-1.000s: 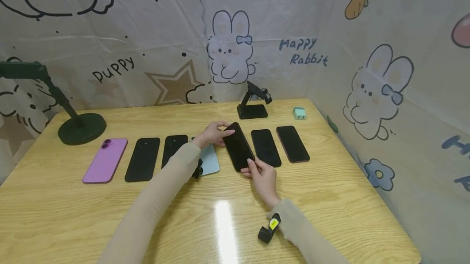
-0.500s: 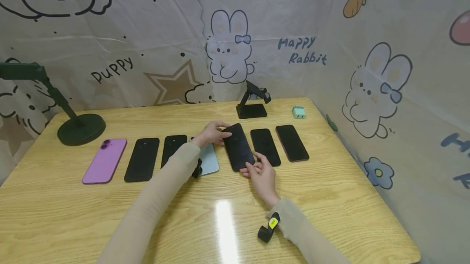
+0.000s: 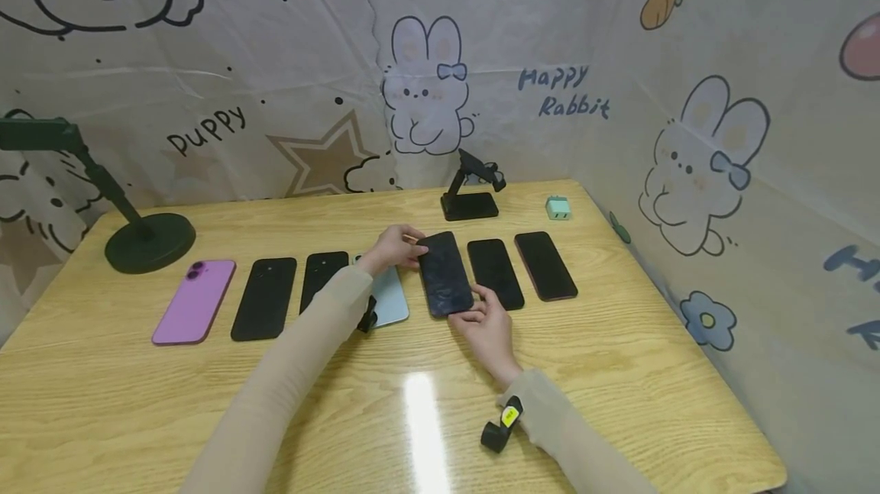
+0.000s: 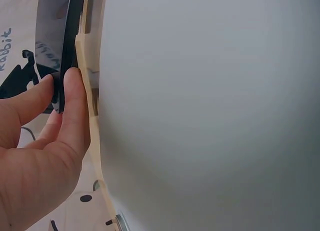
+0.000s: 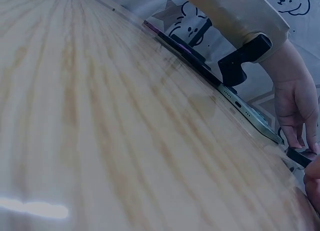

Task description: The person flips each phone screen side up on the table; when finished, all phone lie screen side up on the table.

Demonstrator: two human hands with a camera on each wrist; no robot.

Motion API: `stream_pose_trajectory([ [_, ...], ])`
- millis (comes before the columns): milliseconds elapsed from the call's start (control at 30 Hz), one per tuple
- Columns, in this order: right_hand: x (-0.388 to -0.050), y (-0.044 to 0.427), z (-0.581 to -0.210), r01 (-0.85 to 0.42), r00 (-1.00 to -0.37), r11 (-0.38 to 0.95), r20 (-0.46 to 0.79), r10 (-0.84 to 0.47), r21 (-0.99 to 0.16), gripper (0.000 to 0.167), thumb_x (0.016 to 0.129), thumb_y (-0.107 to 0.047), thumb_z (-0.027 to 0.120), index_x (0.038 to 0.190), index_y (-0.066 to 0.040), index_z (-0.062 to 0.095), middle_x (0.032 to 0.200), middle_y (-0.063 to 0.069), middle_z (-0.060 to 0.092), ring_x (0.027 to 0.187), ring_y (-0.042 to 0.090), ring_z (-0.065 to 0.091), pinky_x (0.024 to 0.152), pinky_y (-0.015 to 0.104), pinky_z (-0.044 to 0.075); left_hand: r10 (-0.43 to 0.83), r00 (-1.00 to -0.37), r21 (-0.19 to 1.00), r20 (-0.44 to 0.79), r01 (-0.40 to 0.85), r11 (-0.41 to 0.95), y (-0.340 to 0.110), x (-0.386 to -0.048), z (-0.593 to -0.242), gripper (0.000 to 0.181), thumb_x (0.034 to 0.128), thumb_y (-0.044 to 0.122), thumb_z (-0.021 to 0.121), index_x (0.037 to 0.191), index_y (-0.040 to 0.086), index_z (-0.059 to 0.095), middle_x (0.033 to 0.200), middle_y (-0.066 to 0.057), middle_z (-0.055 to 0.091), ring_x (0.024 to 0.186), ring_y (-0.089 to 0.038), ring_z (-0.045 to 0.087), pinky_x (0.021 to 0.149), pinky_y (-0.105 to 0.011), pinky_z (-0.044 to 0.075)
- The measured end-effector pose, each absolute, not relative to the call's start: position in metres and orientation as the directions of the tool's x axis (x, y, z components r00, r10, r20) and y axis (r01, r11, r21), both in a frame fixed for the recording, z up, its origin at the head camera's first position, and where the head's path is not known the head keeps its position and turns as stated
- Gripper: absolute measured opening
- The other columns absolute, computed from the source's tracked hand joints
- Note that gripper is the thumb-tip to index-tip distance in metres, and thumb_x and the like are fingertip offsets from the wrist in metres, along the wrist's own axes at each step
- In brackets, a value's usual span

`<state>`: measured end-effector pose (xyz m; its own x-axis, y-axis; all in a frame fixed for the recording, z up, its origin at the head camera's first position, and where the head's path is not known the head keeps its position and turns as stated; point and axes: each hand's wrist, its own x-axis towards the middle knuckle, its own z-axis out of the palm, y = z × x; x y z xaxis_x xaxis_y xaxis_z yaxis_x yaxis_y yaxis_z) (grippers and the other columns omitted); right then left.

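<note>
In the head view a black smartphone [image 3: 445,275] is held screen up and slightly tilted. My left hand [image 3: 393,248] pinches its upper left corner; the left wrist view shows the thumb on the screen side and fingers [image 4: 75,106] behind. My right hand [image 3: 486,330] holds the lower right corner, with fingers at the bottom edge. Only a bit of the right hand [image 5: 313,183] shows in the right wrist view. A light blue phone [image 3: 393,299] lies under my left wrist, partly hidden. Right of the held phone lies another black phone [image 3: 496,274].
To the left lie a purple phone [image 3: 195,301] and two black phones [image 3: 264,299], one partly covered by my sleeve. A dark-screened phone [image 3: 546,266] lies far right. Behind stand a green lamp [image 3: 150,242], a black phone stand [image 3: 470,204] and a mint charger plug [image 3: 558,208].
The held phone has turned a little more upright and its screen now faces the camera more. My right thumb has drawn back from the screen to the phone's edge.
</note>
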<state>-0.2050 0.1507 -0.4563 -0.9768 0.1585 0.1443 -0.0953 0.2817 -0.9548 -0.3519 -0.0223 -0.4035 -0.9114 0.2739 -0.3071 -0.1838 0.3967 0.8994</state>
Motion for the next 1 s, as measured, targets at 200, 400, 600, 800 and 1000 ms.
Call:
stream_pose_trajectory([
  [200,-0.205,0.150,-0.456,-0.068,-0.975,0.360,0.139,0.174,-0.930,0.056,0.072,-0.002,0.081,0.123,-0.001,0.056,0.084,0.013,0.069,0.075,0.021,0.070,0.064,0.019,0.053,0.282,-0.912,0.887,-0.299,-0.156,0.434,-0.024,-0.358,-0.410,0.038,0.0918,0.004,0.062,0.129,-0.002,0.055,0.130,-0.021,0.050,0.073,-0.016,0.062,0.072,-0.030,0.058],
  [400,-0.202,0.150,-0.454,-0.062,-0.976,0.348,0.130,0.176,-0.935,0.057,0.072,-0.004,0.082,0.124,-0.001,0.057,0.097,0.016,0.067,0.076,0.020,0.070,0.064,0.021,0.054,0.295,-0.912,0.893,-0.286,-0.142,0.426,-0.024,-0.363,-0.415,0.036,0.0898,0.005,0.066,0.124,-0.002,0.057,0.123,-0.020,0.053,0.074,-0.018,0.064,0.070,-0.029,0.058],
  [600,-0.202,0.150,-0.452,-0.048,-0.978,0.347,0.115,0.175,-0.937,0.057,0.071,-0.005,0.083,0.122,0.001,0.059,0.110,0.018,0.063,0.076,0.021,0.070,0.064,0.021,0.054,0.274,-0.916,0.880,-0.295,-0.148,0.452,-0.022,-0.351,-0.404,0.035,0.0922,0.003,0.061,0.126,-0.004,0.056,0.118,-0.017,0.053,0.065,-0.009,0.058,0.064,-0.021,0.056],
  [800,-0.202,0.150,-0.451,-0.019,-0.978,0.388,0.098,0.184,-0.922,0.056,0.069,-0.010,0.086,0.118,-0.001,0.060,0.105,0.015,0.064,0.075,0.019,0.069,0.066,0.026,0.056,0.282,-0.908,0.850,-0.309,-0.131,0.510,-0.021,-0.348,-0.402,0.030,0.0919,0.003,0.062,0.121,-0.003,0.058,0.114,-0.017,0.056,0.061,-0.008,0.057,0.061,-0.020,0.055],
  [1000,-0.201,0.149,-0.451,-0.016,-0.976,0.417,0.104,0.190,-0.909,0.053,0.068,-0.015,0.087,0.113,-0.002,0.062,0.101,0.014,0.065,0.073,0.017,0.069,0.068,0.030,0.056,0.283,-0.901,0.826,-0.329,-0.129,0.548,-0.020,-0.347,-0.400,0.029,0.0917,0.004,0.063,0.120,-0.002,0.059,0.115,-0.018,0.058,0.061,-0.009,0.058,0.060,-0.020,0.054],
])
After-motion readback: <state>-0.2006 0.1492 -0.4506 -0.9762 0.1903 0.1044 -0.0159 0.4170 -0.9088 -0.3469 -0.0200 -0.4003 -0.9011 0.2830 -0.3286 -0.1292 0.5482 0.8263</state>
